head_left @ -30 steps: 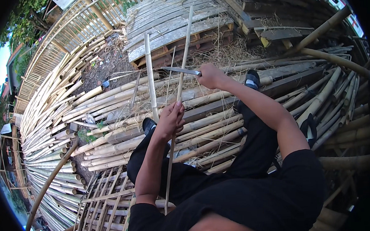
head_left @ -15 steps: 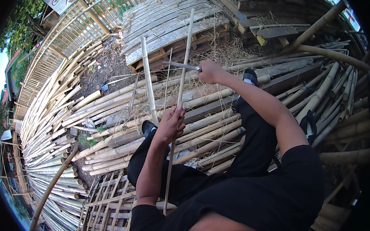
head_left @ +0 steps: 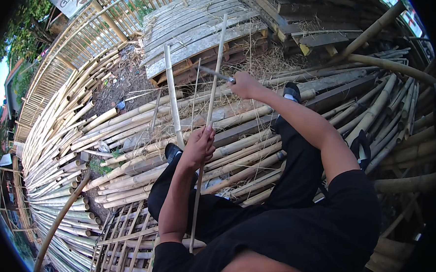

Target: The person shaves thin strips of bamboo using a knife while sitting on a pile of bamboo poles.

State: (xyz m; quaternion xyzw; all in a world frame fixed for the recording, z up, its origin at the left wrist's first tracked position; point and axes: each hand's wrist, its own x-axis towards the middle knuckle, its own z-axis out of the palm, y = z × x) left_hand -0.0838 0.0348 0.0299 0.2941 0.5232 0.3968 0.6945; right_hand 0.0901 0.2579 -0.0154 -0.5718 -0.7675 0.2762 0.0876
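Observation:
A long, narrow bamboo strip (head_left: pixel 218 57) stands slanted in front of me, its lower end passing down over my lap. Around its middle my left hand (head_left: pixel 200 147) is closed. Farther up, my right hand (head_left: pixel 245 85) grips the handle of a knife (head_left: pixel 210 72). The grey blade lies across the strip and points to the far left; whether it touches the strip I cannot tell. A wider bamboo slat (head_left: pixel 172 94) rises to the left of my left hand, and a thin stick (head_left: pixel 195 95) stands between slat and strip.
Bamboo poles (head_left: pixel 243 154) lie stacked around my feet, with more piled at left (head_left: pixel 57 169). A wooden pallet (head_left: pixel 192 24) stands ahead and a bamboo lattice (head_left: pixel 125 244) at lower left. Stacked timber (head_left: pixel 320 12) and a slanting pole (head_left: pixel 375 29) are at right.
The knife's tip has swung slightly upward, tilting the blade more across the strip. Both hands keep their grips and the strip stays nearly in place; the whole view has shifted a little.

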